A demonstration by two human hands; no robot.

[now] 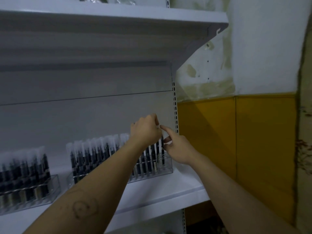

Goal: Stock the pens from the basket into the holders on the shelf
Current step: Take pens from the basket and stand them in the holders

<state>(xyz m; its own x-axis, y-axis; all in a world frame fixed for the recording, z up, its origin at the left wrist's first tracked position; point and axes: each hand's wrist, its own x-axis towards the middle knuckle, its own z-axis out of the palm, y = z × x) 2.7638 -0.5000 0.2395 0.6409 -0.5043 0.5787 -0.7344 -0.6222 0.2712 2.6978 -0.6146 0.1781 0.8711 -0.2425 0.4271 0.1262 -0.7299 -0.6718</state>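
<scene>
Two clear acrylic pen holders stand on the white shelf (168,188), a left holder (54,183) and a right holder (168,168), both packed with black pens under frosted caps. At the right holder's far end, the left hand (146,129) curls its fingers round the cap of an upright pen (162,152) seated in an end slot. The right hand (178,148) lays a straight index finger on that cap; whether its thumb pinches the barrel, I cannot tell. Judging by looks, the pen is light, stiff and slick, best gripped mid-barrel, since a cap may slip off.
</scene>
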